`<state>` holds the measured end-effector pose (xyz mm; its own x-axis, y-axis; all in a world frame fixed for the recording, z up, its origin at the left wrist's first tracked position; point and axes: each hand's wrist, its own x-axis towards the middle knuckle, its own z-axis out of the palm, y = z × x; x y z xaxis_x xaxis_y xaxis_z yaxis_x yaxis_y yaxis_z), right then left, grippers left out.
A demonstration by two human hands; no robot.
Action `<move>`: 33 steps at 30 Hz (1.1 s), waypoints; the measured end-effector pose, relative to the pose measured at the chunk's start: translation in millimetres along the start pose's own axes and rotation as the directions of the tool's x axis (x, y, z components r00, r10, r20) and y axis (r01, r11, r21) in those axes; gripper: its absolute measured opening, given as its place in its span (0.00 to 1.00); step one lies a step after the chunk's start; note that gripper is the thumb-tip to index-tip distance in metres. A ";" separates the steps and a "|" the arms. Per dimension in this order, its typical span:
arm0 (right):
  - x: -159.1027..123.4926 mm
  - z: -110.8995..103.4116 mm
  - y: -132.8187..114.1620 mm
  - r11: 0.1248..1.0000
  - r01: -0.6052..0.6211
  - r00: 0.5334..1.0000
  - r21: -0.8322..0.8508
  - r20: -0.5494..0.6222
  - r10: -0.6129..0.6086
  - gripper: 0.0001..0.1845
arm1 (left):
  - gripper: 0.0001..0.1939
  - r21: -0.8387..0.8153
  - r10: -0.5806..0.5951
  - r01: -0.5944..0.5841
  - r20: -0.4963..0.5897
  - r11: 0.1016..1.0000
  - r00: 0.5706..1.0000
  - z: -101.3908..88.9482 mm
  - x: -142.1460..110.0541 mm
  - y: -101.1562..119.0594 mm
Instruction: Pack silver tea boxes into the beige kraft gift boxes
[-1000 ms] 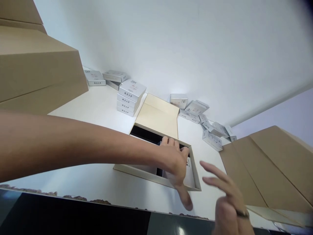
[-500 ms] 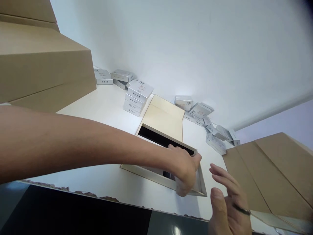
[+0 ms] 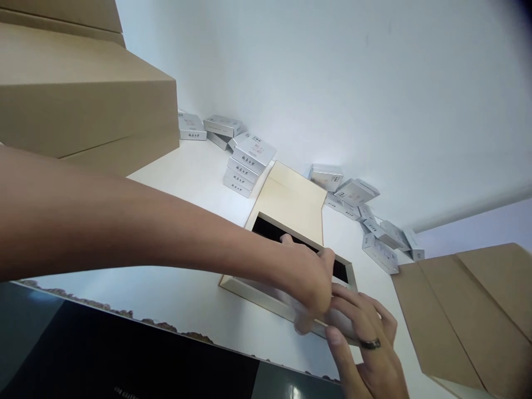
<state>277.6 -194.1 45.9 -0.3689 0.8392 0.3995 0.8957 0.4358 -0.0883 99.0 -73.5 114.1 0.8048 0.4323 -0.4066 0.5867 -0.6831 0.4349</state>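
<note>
A cream box (image 3: 253, 296) lies on the white table with its lid (image 3: 295, 191) folded back toward the wall and a black strip (image 3: 270, 228) showing inside. My left hand (image 3: 310, 277) reaches in from the left across the box. Its fingers curl down into the interior, and whatever they grip is hidden by the hand and wrist. At the box's near right corner, my right hand (image 3: 368, 338), with a dark ring on one finger, has its fingers stretched along the rim and its thumb apart. It appears to touch the box there.
Silver-white small boxes stand in a stack (image 3: 245, 166) left of the lid. More lie in a loose pile (image 3: 357, 194) to its right. Large brown cartons flank the table, one at left (image 3: 91, 111) and one at right (image 3: 449, 316). The table's near edge (image 3: 166, 330) is chipped.
My right hand has moved left and up, from beside the box onto its right end. My left hand stays over the box's interior. The view has shifted slightly.
</note>
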 end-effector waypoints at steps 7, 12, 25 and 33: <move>36.7 -16.7 14.7 0.983 0.180 0.928 -0.023 0.336 -0.162 0.38 | 0.52 0.136 -0.002 -0.003 0.037 0.991 0.999 5.1 -26.3 -23.4; 78.3 -15.5 4.6 0.978 0.201 0.711 -0.058 0.695 -0.106 0.22 | 0.45 0.352 -0.002 -0.010 0.033 0.936 0.999 14.7 -26.9 -28.7; 66.6 -21.0 14.1 0.972 0.143 0.771 0.185 0.595 -0.226 0.14 | 0.50 0.166 0.013 -0.007 -0.033 0.986 0.999 21.4 -45.5 -15.9; 62.6 -29.2 10.9 0.985 0.112 0.829 0.133 0.533 -0.166 0.24 | 0.31 0.171 -0.091 0.143 -0.280 0.975 0.956 -96.7 27.0 -35.4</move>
<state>271.5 -146.3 96.6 -0.5871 0.7972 -0.1407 0.8079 0.5662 -0.1634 108.7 19.3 165.4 0.7406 0.6403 -0.2037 0.6719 -0.7045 0.2286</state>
